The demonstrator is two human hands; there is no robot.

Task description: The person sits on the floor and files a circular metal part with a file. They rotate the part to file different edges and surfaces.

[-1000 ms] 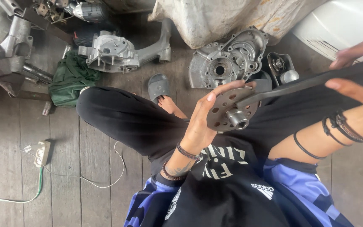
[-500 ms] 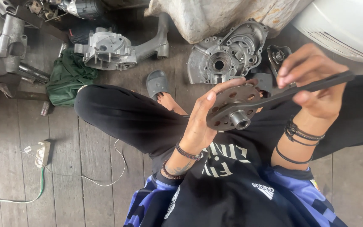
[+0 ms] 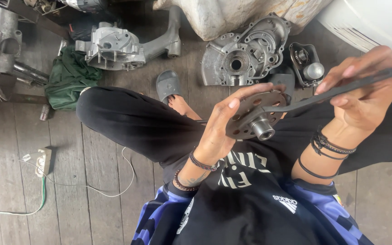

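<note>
I sit cross-legged on a wooden floor. My left hand grips the rim of a round metal disc with holes and a short central hub, held over my lap. My right hand is closed on the far end of a long flat dark wrench, whose other end sits on the disc's hub. Both wrists carry dark bands.
Grey engine casings lie on the floor ahead: one in the middle, one to the left, a small cover to the right. A green cloth, a grey sandal, a power strip with wires and a white panel are also there.
My right hand has slid along the wrench towards its outer end and closed on it. The disc stays in my left hand, tilted slightly more towards me.
</note>
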